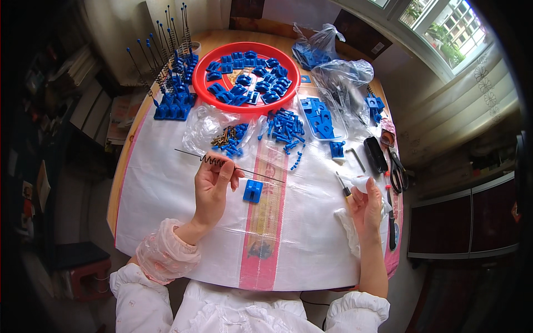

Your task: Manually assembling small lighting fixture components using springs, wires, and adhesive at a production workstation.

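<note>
By the table's right edge, the right hand grips 1 white bottle; left of centre, the left hand pinches 1 coiled wire, likely light and springy, best held mid-coil.

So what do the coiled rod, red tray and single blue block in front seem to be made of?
Coiled rod: probably dark metal wire, being thin and straight with a spring-like coil; its exact finish is unclear.
Red tray: likely smooth plastic, from its bright, even colour and rounded rim.
Blue block: seemingly moulded plastic, uniformly blue with slight shine.
</note>
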`<control>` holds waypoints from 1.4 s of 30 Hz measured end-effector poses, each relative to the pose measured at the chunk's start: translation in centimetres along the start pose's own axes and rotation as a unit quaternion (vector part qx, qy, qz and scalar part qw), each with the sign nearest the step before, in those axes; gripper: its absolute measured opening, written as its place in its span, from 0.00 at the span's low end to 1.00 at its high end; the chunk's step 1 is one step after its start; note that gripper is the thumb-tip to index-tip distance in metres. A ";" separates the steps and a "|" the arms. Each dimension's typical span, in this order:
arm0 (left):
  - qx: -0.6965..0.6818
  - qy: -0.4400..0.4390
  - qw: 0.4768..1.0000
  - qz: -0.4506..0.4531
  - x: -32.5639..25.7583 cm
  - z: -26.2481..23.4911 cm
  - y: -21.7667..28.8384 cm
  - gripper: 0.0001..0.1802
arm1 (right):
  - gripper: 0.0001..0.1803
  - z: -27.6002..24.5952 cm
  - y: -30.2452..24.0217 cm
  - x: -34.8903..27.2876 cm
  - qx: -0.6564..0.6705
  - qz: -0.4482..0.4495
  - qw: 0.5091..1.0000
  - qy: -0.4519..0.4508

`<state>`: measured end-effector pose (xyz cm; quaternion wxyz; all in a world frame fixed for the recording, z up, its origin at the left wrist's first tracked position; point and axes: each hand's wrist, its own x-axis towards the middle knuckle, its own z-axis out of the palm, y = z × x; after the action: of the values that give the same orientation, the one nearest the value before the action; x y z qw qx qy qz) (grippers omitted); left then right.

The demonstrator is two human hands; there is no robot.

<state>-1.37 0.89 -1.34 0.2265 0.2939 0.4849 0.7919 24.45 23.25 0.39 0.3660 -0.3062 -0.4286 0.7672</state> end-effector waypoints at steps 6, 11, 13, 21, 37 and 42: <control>0.003 -0.018 1.000 0.001 -0.2 0.2 0.1 0.06 | 0.15 0.6 0.3 -0.4 -0.031 -0.024 0.999 -0.014; 0.000 -0.018 1.000 -0.002 -0.2 0.1 0.1 0.06 | 0.15 1.3 0.3 -0.8 -0.044 -0.042 0.998 -0.013; -0.003 -0.016 1.000 -0.003 -0.1 0.2 0.1 0.06 | 0.16 1.5 0.2 -0.9 -0.051 -0.046 0.998 -0.011; -0.002 -0.028 1.000 -0.008 -0.2 0.1 0.0 0.05 | 0.13 1.3 0.5 -1.1 -0.045 -0.062 0.997 -0.026; -0.014 -0.021 0.999 -0.023 -0.2 0.2 -0.1 0.06 | 0.12 1.6 0.5 -1.4 -0.040 -0.077 0.996 -0.018; -0.007 -0.024 0.999 -0.025 -0.2 0.2 -0.1 0.06 | 0.12 1.6 0.5 -1.4 -0.039 -0.085 0.995 -0.024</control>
<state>-1.10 0.90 -1.40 0.2601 0.2988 0.4814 0.7819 23.83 21.23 0.85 0.4066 -0.2643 -0.4916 0.7233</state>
